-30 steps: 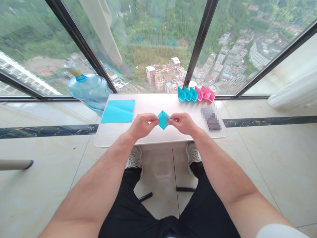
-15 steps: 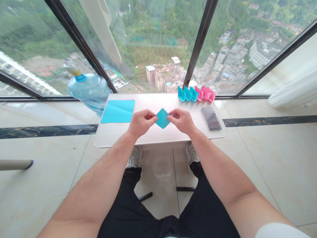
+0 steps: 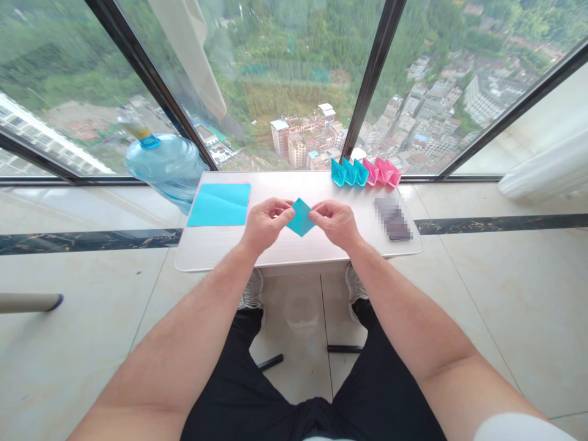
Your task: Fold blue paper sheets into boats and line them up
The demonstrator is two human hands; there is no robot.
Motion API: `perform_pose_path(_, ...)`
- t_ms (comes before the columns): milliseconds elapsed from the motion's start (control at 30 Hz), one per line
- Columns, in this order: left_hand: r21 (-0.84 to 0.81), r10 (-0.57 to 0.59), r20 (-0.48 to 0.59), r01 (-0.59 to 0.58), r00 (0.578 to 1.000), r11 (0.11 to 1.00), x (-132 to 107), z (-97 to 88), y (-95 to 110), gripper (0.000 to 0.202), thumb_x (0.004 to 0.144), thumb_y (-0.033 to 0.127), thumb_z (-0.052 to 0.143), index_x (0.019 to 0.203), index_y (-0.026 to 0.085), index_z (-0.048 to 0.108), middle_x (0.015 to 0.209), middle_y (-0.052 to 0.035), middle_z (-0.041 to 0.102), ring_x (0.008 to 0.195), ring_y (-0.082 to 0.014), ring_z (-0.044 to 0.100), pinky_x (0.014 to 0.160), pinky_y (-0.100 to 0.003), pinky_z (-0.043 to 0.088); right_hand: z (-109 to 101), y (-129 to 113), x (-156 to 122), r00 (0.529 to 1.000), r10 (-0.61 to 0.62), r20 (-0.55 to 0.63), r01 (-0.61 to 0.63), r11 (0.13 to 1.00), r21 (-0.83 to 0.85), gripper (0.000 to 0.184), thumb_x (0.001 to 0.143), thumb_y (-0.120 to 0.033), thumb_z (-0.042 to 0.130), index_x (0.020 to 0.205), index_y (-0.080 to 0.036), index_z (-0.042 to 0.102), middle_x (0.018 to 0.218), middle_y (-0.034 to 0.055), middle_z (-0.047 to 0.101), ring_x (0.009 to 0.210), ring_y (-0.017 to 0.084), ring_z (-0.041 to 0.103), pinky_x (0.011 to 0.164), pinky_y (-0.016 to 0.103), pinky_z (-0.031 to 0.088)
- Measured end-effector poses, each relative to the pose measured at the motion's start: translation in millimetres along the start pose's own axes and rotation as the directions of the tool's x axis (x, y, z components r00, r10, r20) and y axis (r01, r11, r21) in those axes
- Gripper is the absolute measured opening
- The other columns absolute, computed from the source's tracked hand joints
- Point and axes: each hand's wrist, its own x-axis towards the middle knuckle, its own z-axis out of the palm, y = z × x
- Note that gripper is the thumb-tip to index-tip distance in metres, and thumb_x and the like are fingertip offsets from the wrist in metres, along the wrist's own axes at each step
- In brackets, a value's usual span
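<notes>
A small diamond of folded blue paper (image 3: 301, 218) is held above the middle of the low white table (image 3: 220, 248). My left hand (image 3: 269, 223) pinches its left corner between thumb and fingers. At the opposite corner my right hand (image 3: 337, 222) has a matching pinch. A crease runs down the middle of the diamond, and the fingers partly cover its side corners. Left of my left hand, blue paper sheets (image 3: 218, 205) lie flat, with a pink edge showing beneath.
Folded blue paper boats (image 3: 350, 173) and pink paper boats (image 3: 381, 173) stand in a row at the table's back right. A phone-like blurred object (image 3: 394, 218) lies at the right. A large water bottle (image 3: 163, 162) stands beyond the left end, near the window.
The fingers of both hands have shifted slightly on the folded paper, and its upper part looks a little more opened. Little else differs.
</notes>
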Motion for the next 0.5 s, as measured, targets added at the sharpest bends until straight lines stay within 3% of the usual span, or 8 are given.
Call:
perform_pose_path(133,-0.085,-0.078,0.003,0.078,0.997,0.993,1.3,2.1,0.6,0.034,0.070,0.042,0.079,0.090,0.018,0.066,0.079,-0.0022,0.072,0.072,-0.0163,0.065,0.068,-0.028,0.050,2.6,-1.0,-1.5,0.999,0.035,0.020,-0.036,0.999,0.028,0.017,0.076,-0.035,0.071,0.070,-0.020,0.069,0.081,0.0039,0.075,0.078,0.018,0.067,0.075,0.031,0.052)
perform_pose_path(267,-0.132,-0.115,0.086,0.125,0.990,0.983,0.7,2.9,2.4,0.047,0.071,0.041,0.079,0.109,0.017,0.069,0.079,-0.0027,0.072,0.069,-0.0156,0.064,0.066,-0.028,0.049,4.8,-3.4,-2.5,0.998,0.042,0.054,-0.044,0.998,0.044,0.017,0.076,-0.034,0.070,0.069,-0.019,0.069,0.078,0.0036,0.075,0.072,0.017,0.066,0.069,0.030,0.051)
perform_pose_path(500,-0.060,-0.111,0.045,0.113,0.993,0.992,-1.6,7.0,3.3,0.027,0.069,0.041,0.078,0.077,0.016,0.073,0.072,-0.0029,0.071,0.067,-0.0160,0.061,0.063,-0.028,0.047,6.8,-4.5,-2.9,0.994,0.051,0.097,-0.056,0.997,0.044,0.016,0.075,-0.033,0.068,0.068,-0.019,0.070,0.075,0.0030,0.075,0.073,0.017,0.066,0.070,0.028,0.052)
